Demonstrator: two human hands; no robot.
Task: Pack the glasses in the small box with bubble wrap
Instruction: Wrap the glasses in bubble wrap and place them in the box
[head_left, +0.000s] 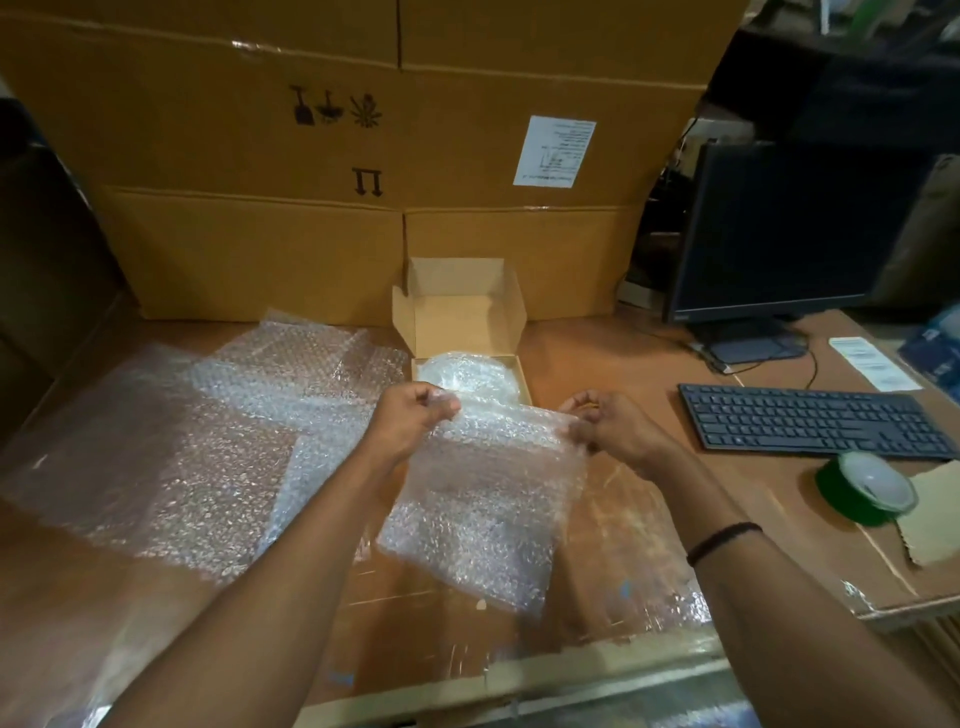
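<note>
Left hand (410, 423): bare, wide across the back.
Left forearm (260, 597): bare along all of its visible length, as far as the lower left edge of the view.
Right hand (618, 428): bare.
Right forearm (810, 623): bare as far as the lower right corner.
Worn on the right arm: a thin black cord-like band (723, 542), plain and snug, circling the forearm just behind the wrist; its material cannot be told.
Fine detail: nails and skin creases too blurred to tell.
</note>
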